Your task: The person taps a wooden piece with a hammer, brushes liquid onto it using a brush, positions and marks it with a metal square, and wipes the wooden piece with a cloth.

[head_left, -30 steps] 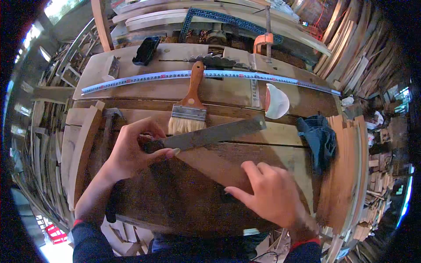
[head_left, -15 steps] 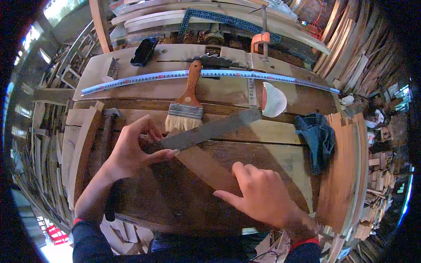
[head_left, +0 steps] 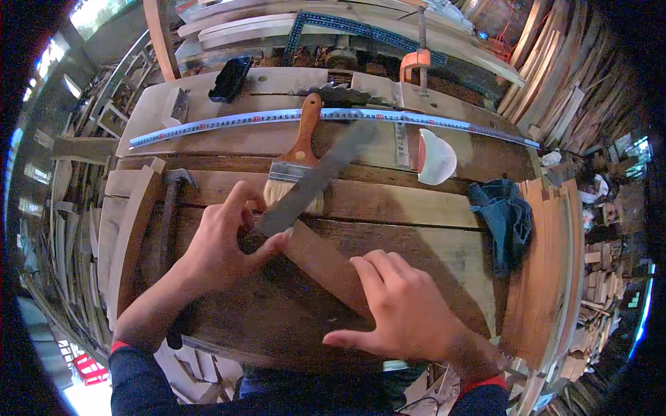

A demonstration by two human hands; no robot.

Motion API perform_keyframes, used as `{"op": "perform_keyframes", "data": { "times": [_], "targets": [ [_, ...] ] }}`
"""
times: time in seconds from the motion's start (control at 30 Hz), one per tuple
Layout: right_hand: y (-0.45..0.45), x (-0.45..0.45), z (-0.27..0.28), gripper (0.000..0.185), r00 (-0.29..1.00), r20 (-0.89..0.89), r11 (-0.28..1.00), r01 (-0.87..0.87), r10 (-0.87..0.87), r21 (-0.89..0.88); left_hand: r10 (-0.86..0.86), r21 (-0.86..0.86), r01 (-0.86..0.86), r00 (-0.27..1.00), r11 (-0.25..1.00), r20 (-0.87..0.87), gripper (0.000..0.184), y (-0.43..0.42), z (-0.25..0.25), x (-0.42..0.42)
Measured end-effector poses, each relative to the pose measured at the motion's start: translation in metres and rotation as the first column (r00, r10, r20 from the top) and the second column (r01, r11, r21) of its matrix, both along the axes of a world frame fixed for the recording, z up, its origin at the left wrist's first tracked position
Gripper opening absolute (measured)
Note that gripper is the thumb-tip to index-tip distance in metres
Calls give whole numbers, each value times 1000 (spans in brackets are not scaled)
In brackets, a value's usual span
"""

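Note:
My left hand pinches the lower end of a flat grey metal strip between thumb and fingers. The strip slants up and right, partly covering a paintbrush with a wooden handle and pale bristles. Below the strip, a flat brown wooden piece runs down and right towards my right hand. My right hand's fingers are stretched over the wooden piece's lower end, with the thumb held apart. Whether its fingertips touch the wood, I cannot tell. A hammer lies left of my left hand.
A tape measure stretches across the workbench. Behind it lie a saw blade, a black tray and an orange clamp. To the right are a white dust mask, a blue cloth and stacked boards.
The metal strip has swung anticlockwise, its far end now higher and further left, over the brush. My right hand has shifted slightly left, its thumb further from the wooden piece.

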State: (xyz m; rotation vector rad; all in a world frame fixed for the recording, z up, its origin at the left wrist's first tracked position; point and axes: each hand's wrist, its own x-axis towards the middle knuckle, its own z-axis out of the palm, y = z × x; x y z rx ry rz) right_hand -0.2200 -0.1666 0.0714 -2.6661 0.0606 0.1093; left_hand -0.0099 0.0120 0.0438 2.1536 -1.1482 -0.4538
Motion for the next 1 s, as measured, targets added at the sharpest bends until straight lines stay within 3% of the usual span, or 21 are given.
{"op": "perform_keyframes", "data": {
  "times": [0.23,0.33,0.43,0.53,0.83,1.0],
  "targets": [
    [6,1,-5,103,995,90,992,-26,37,-122,7,7,-7,1000,1000,5,42,0,-3,-2],
    [7,3,-12,98,992,123,985,-19,40,-169,3,83,-11,996,997,90,41,2,-2,-1],
    [12,5,-8,96,1000,26,980,-5,10,-197,-33,41,27,987,999,159,42,2,-1,0],
    [12,5,-14,91,995,95,972,10,13,-236,-60,-47,76,958,996,282,49,-1,-3,-1],
    [13,6,-11,83,998,68,977,-1,16,-211,-289,3,295,936,956,201,57,-2,1,10],
    [16,6,-7,85,999,33,980,-22,30,-196,-431,3,436,888,900,159,78,1,12,15]
  ]
}}
